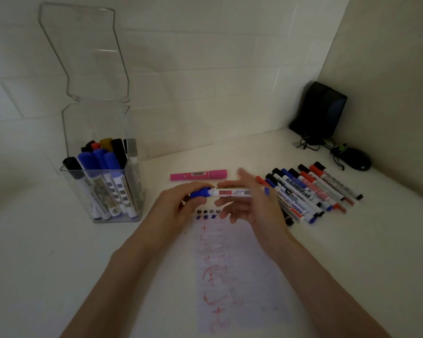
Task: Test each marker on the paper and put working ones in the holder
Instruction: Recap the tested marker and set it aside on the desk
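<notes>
Pinching the marker [232, 192] by its cap, the left grip [178, 201] opposes the right grip [254, 206], curled round the barrel, probably to uncap it.

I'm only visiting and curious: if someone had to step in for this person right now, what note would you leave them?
Left hand grips the cap end of the blue marker. Right hand holds its barrel and is blurred. The cap looks on; I cannot tell whether this marker has been tested.
The holder stands on the left with its lid open and several markers inside. The paper under the hands bears red scribbles and dark test marks.
To do: the pile of markers on the right and the pink marker beyond the hands.
</notes>
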Available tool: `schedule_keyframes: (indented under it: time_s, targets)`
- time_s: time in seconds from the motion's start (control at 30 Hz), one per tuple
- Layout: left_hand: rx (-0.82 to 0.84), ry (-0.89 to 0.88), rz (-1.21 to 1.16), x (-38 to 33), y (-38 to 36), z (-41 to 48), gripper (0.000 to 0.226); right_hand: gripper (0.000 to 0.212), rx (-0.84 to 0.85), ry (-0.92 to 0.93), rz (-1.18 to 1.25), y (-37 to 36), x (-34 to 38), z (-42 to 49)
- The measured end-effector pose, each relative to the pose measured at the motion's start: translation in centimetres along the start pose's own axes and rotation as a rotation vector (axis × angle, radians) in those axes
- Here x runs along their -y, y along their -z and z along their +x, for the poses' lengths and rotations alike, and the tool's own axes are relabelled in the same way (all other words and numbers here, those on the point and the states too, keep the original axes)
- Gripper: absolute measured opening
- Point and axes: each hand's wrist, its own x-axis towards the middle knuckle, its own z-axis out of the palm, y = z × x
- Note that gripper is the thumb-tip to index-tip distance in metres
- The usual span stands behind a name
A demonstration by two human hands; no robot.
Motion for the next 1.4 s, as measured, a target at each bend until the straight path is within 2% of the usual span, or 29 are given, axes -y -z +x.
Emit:
schedule_keyframes:
  time_s: [0.07, 0.2, 0.3, 0.4, 0.53, 0.67, 0.73, 0.8, 0.9, 0.97, 1.07, 1.17, 1.27, 1.4]
  targets:
    - [-0.03, -0.02, 0.013, 0.0, 0.2, -0.1, 0.034, 0.045, 0.013, -0.054, 0.013, 0.6, 0.4, 0.3]
    - [-0.054, 0.023, -0.024, -0.5, 0.1, 0.0, 0.027, 0.024, -0.016, 0.042, -0.179, 1.6, 0.2, 0.3]
    - [-0.047, 0.01, 0.04, -0.7, 0.0, -0.1, 0.02, 0.024, 0.018, 0.071, -0.33, 2.3, 0.4, 0.6]
    - [-0.022, -0.059, 0.12, -1.0, -0.7, -0.2, 0.018, 0.037, -0.102, 0.145, -0.441, 2.3, -0.4, 0.9]
    - [-0.074, -0.145, 0.162, -1.0, -1.4, -0.1, 0.021, 0.048, -0.185, 0.225, -0.382, 2.0, -1.5, 0.9]
    - [-0.106, -0.18, 0.214, -0.8, -1.6, 0.1, 0.021, 0.044, -0.22, 0.204, -0.358, 1.6, -1.9, 0.8]
    - [-0.111, -0.174, 0.211, -0.7, -1.6, 0.1, 0.02, 0.039, -0.179, 0.206, -0.364, 1.7, -1.9, 0.7]
    - [-0.096, -0.124, 0.17, -0.6, -1.5, 0.1, 0.021, 0.035, -0.064, 0.222, -0.436, 2.2, -1.3, 0.8]
    - [-0.127, -0.074, 0.128, -0.4, -1.4, 0.2, 0.021, 0.024, 0.139, 0.274, -0.646, 2.7, -0.2, 1.1]
    - [-0.146, -0.11, 0.165, -0.4, -1.5, 0.2, 0.024, 0.018, 0.165, 0.299, -0.804, 3.0, -0.2, 1.0]
    - [-0.112, -0.115, 0.176, -0.4, -1.5, -0.1, 0.039, 0.019, 0.008, 0.386, -1.03, 4.1, -0.8, 1.3]
    - [-0.027, 0.002, 0.201, -0.2, -1.6, 0.0, 0.06, 0.021, -0.212, 0.367, -1.165, 5.9, -1.2, 2.1]
    - [0.107, 0.043, 0.322, 0.2, -2.0, 0.4, 0.059, 0.019, -0.305, 0.317, -1.274, 7.2, -1.8, 2.4]
    - [0.137, -0.009, 0.349, 0.9, -2.0, 0.6, 0.047, 0.014, -0.374, 0.37, -1.273, 7.8, -2.0, 2.7]
